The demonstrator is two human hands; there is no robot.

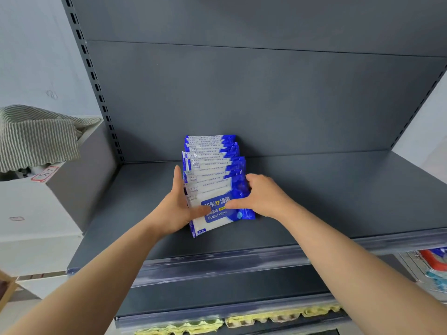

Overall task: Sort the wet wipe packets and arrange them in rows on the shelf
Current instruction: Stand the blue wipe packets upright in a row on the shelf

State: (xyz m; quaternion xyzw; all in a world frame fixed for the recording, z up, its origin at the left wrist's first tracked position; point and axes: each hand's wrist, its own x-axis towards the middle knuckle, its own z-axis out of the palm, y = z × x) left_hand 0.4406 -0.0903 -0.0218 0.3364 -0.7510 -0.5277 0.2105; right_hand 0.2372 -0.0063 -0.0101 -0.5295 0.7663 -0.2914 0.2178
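A row of several blue-and-white alcohol wipe packets (212, 165) stands leaning on the dark grey shelf (326, 201), running from the back panel toward the front. My left hand (180, 206) presses flat against the row's left side, thumb on the front packet's face. My right hand (258, 197) clasps the right side, its thumb also on the front packet (217, 221). Both hands squeeze the row between them.
The shelf's back panel (266, 97) rises behind the row. A white cabinet (36, 213) with a striped cloth (36, 136) stands to the left. Yellow egg trays (242, 322) lie on a lower shelf, and a wire basket (430, 269) sits at lower right.
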